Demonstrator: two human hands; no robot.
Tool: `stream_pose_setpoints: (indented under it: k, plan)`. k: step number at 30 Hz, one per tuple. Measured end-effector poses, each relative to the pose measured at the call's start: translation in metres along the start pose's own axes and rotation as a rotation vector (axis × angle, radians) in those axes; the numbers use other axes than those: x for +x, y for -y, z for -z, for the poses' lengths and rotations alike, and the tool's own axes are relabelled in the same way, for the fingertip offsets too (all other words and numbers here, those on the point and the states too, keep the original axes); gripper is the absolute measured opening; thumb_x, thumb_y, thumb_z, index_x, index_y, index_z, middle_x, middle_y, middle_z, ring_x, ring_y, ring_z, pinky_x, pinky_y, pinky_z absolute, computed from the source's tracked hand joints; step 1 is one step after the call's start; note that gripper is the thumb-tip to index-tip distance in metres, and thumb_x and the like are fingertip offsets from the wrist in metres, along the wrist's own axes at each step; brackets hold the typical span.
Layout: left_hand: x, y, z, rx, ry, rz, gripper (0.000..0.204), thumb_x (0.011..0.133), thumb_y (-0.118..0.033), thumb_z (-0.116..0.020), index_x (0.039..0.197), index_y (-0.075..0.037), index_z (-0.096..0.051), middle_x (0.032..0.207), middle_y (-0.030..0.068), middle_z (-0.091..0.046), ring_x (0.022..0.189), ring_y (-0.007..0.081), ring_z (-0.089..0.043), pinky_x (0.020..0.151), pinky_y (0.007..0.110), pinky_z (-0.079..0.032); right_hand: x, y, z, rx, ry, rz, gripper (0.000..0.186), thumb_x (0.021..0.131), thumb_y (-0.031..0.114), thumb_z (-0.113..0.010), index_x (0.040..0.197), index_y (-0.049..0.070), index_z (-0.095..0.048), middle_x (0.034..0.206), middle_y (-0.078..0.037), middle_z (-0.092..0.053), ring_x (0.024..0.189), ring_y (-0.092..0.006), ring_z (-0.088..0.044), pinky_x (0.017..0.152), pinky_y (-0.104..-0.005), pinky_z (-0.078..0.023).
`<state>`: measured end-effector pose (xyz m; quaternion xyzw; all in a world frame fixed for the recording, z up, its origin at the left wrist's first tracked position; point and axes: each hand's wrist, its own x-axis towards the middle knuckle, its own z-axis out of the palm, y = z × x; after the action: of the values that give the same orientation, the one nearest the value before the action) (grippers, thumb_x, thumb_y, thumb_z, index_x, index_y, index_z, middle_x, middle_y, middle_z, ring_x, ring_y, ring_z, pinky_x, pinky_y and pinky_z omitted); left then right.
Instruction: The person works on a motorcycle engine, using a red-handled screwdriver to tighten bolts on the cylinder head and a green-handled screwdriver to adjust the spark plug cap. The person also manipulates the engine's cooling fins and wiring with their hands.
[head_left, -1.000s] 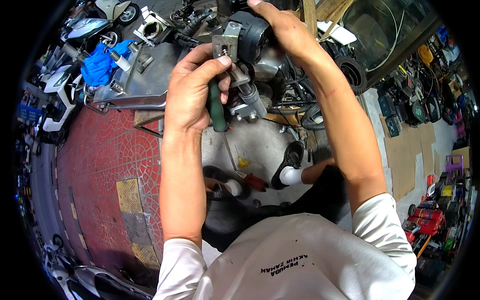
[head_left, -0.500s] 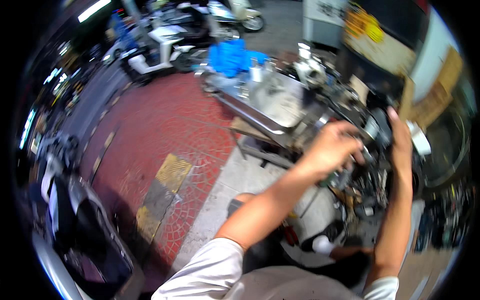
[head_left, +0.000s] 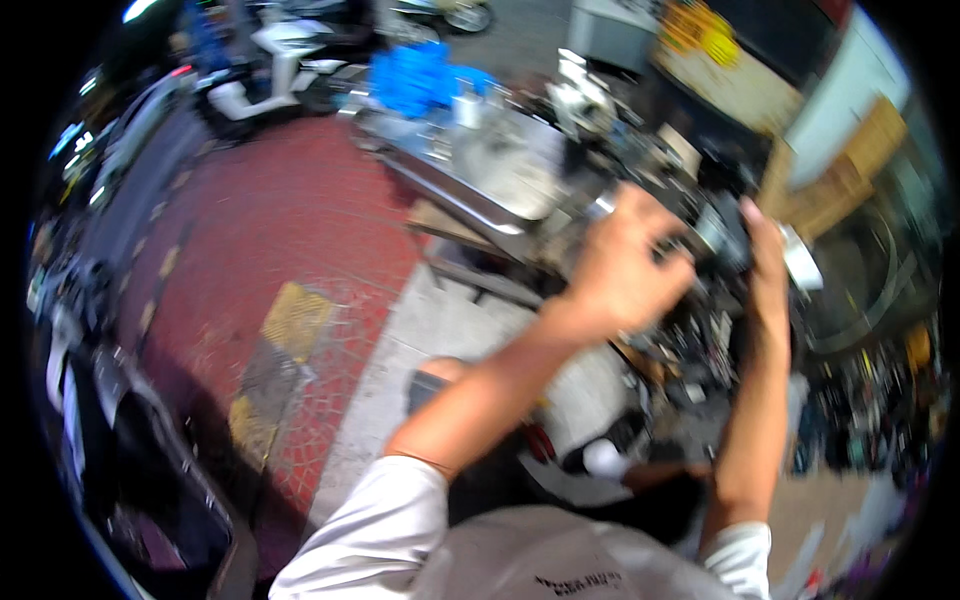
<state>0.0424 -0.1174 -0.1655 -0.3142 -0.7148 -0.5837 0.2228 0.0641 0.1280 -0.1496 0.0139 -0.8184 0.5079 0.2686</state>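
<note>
The picture is blurred by motion. My left hand (head_left: 625, 265) is raised in a fist and closed round a tool, of which only a short metal end (head_left: 600, 208) shows beside the knuckles. My right hand (head_left: 765, 262) lies edge-on against a dark engine part (head_left: 722, 232), fingers pointing up and holding it. Both hands meet at this part, above a cluttered workbench. The tool's handle is hidden inside my fist.
A metal tray (head_left: 470, 200) on the bench lies left of my hands, with a blue bundle (head_left: 420, 75) behind it. A white scooter (head_left: 280, 45) stands at the far left. Red brick pavement (head_left: 270, 220) with a yellow tile (head_left: 297, 318) spreads to the left.
My head has swung left, so the pavement fills the left and the hands sit at the right. Both hands stay on the tool and engine part.
</note>
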Motion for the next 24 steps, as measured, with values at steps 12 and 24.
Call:
stream_pose_setpoints:
  k: [12, 24]
  plan:
    - [0.001, -0.008, -0.011, -0.366, 0.208, 0.275, 0.023, 0.092, -0.007, -0.074, 0.113, 0.001, -0.075, 0.086, -0.0013, -0.066, 0.069, 0.0039, -0.056, 0.061, 0.021, -0.044, -0.008, 0.030, 0.005, 0.118, 0.179, -0.007, 0.048, 0.108, 0.040, -0.056, 0.094, -0.003, -0.072, 0.083, -0.001, -0.070, 0.079, -0.0097, -0.059, 0.074, -0.0294, -0.048]
    - [0.006, 0.011, 0.000, -0.951, 0.301, 0.567, 0.025, 0.094, -0.006, -0.072, 0.117, 0.004, -0.073, 0.083, 0.0046, -0.066, 0.067, 0.0115, -0.060, 0.054, 0.027, -0.051, -0.009, 0.018, 0.008, 0.079, 0.169, 0.036, 0.049, 0.109, 0.040, -0.055, 0.094, -0.004, -0.069, 0.081, -0.003, -0.068, 0.078, -0.0121, -0.058, 0.073, -0.0321, -0.048]
